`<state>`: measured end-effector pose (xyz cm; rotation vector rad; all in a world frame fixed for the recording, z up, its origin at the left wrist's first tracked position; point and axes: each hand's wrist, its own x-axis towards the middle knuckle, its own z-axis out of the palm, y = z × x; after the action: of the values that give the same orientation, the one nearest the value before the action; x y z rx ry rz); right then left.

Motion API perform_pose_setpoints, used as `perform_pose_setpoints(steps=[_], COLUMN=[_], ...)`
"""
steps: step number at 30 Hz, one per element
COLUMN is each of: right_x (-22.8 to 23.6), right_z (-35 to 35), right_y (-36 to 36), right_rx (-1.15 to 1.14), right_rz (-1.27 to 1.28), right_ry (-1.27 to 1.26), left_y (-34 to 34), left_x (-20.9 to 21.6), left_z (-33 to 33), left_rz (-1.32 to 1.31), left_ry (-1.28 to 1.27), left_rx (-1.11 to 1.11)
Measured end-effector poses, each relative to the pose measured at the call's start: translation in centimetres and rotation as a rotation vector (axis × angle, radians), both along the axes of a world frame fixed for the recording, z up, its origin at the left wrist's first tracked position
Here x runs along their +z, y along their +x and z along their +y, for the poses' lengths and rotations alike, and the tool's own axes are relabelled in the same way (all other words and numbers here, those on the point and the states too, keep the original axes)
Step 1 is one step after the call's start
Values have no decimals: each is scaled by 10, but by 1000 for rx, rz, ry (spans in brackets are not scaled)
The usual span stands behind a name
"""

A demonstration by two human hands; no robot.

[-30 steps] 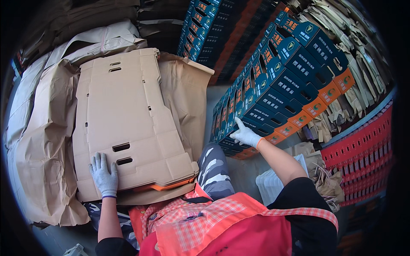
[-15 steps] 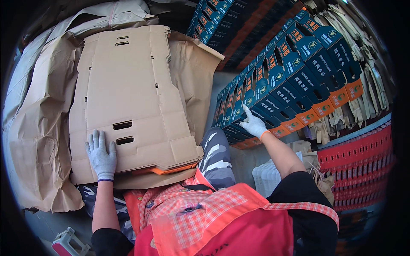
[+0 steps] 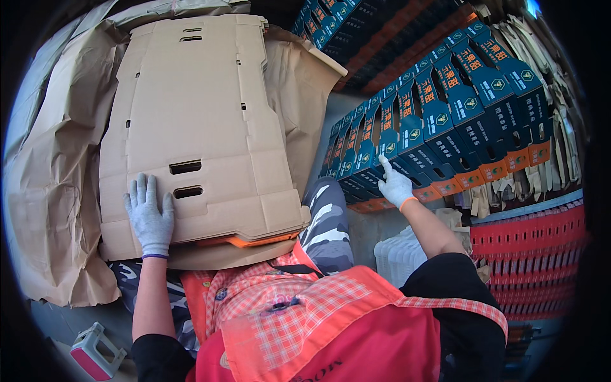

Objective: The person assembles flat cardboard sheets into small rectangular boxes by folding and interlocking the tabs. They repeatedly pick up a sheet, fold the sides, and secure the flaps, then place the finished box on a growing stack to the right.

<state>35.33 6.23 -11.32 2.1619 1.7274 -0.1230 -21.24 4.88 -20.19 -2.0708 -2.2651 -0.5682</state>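
My left hand (image 3: 150, 219), in a grey knit glove, lies flat with its fingers spread on the near left part of a stack of flat brown cardboard blanks (image 3: 197, 108). The top blank has slots and hand holes, and an orange edge shows beneath it. My right hand (image 3: 396, 186), in a whitish glove with an orange cuff, is at the near side of a row of dark green and orange folded cartons (image 3: 439, 121). Its index finger is stretched out against one carton, and I see nothing held. Whether the fingertip presses on it I cannot tell.
Crumpled brown wrapping paper (image 3: 60, 172) surrounds the blanks. More green cartons (image 3: 331, 22) stand at the back. On the right are red plastic crates (image 3: 531, 232) and a white plastic basket (image 3: 398, 258). A small white and red stool (image 3: 98, 353) stands at the lower left.
The view has shifted slightly. My right index finger stays by the cartons, and my left hand stays flat on the cardboard. Nothing was picked up or let go.
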Motion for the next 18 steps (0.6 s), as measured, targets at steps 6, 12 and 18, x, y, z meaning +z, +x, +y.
perform_pose_setpoints(steps=[6,12,18], right_x=[-14,-21,-72], right_z=[0,-4,-12], right_y=[4,0,-44], right_rx=[46,-5,-43], right_rz=[-61,-18,215], right_ry=[27,77,-256], left_y=[0,1,2], left_x=[0,3,6], left_z=[-2,-1,-3], left_rz=[3,15,32], left_ry=[15,-10,-6], left_rx=[-3,-4,-8])
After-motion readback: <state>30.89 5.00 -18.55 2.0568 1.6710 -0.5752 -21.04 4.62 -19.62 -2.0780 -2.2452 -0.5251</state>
